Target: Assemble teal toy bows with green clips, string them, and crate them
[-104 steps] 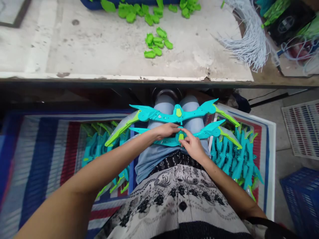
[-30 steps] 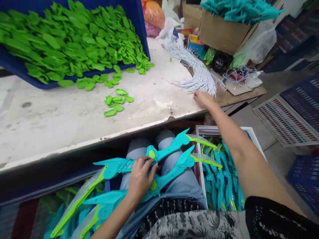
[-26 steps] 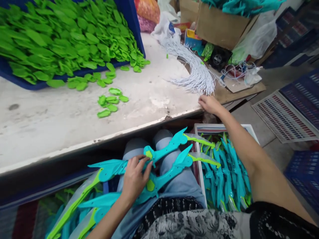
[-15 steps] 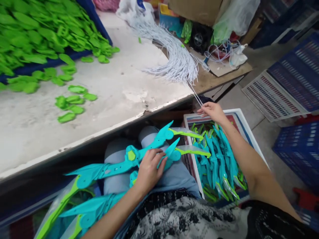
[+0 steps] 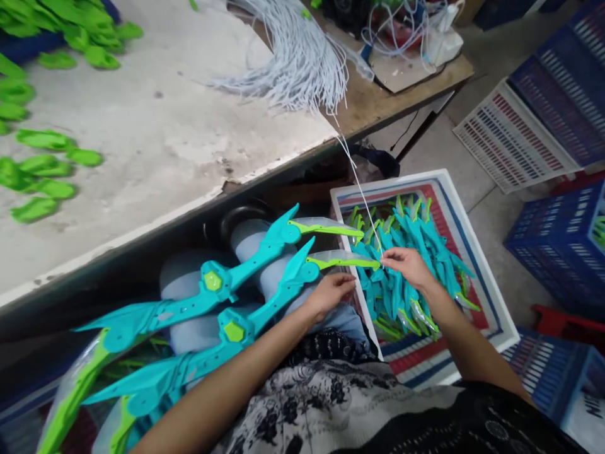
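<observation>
Two turquoise toy bows lie across my lap, the upper bow (image 5: 255,253) and the lower bow (image 5: 276,301), each with green pentagon centres and green-edged clear tips. My right hand (image 5: 407,265) pinches the end of a white cord (image 5: 362,189) right beside the lower bow's tip. That cord runs up toward the cord bundle (image 5: 302,63) on the table. Just under the same tip is my left hand (image 5: 331,293), its fingers stretched loosely to the right, slightly apart, with nothing visible in them.
A white-rimmed crate (image 5: 477,252) full of similar bows stands at my right. Green plastic parts (image 5: 42,167) lie on the worn white table (image 5: 155,151). Blue crates (image 5: 562,246) stand farther right on the floor. A glue-gun-like tool (image 5: 362,60) rests near the table's corner.
My right hand has drawn a cord from the bundle down to the lower bow's tip. My left hand has left the bow's body and moved right. The view has shifted.
</observation>
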{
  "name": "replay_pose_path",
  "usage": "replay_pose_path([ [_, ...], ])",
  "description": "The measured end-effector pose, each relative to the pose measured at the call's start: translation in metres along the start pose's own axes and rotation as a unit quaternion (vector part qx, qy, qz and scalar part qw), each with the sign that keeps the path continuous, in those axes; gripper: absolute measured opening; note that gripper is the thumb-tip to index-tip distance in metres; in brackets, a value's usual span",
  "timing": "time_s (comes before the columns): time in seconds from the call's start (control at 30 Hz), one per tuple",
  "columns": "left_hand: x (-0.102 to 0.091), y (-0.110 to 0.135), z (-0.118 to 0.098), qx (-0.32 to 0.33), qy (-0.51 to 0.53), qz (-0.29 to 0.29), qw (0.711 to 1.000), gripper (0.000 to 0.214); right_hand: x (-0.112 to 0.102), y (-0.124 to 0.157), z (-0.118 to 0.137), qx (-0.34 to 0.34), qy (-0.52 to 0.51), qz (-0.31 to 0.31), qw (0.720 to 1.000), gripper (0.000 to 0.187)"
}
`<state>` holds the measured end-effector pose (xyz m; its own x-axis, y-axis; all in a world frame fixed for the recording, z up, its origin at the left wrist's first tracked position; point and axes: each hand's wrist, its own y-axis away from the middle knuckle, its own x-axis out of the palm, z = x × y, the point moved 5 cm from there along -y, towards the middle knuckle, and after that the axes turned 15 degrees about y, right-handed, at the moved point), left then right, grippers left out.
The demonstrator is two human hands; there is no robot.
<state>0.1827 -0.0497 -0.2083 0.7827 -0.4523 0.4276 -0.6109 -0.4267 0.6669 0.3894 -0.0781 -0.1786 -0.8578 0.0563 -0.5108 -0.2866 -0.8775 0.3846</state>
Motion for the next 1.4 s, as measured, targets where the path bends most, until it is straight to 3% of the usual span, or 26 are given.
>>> replay_pose_path([
  [0.13,0.013,-0.034,0.026,-0.078,0.167,-0.042,0.982,0.012,0.014,0.031,-0.020,-0.008,0.027,-0.138,0.990,0.023],
  [0.3,0.026,-0.050,0.035,-0.098,0.196,-0.024,0.975,0.007,0.023,0.041,-0.019,-0.060,0.117,-0.232,0.964,0.018],
  [0.57,0.037,-0.052,0.032,-0.096,0.207,0.017,0.974,0.010,0.030,0.043,-0.018,-0.127,0.156,-0.268,0.942,0.020],
  [0.87,0.038,-0.057,0.034,-0.077,0.225,0.046,0.970,0.007,0.038,0.039,-0.033,-0.066,0.060,-0.254,0.963,0.015],
  [1.23,0.039,-0.064,0.042,-0.064,0.232,0.064,0.969,0.006,0.041,0.039,-0.043,-0.089,0.069,-0.257,0.960,0.014],
  [1.4,0.038,-0.071,0.048,-0.065,0.235,0.069,0.967,0.015,0.040,0.042,-0.040,-0.098,0.071,-0.223,0.967,0.015],
])
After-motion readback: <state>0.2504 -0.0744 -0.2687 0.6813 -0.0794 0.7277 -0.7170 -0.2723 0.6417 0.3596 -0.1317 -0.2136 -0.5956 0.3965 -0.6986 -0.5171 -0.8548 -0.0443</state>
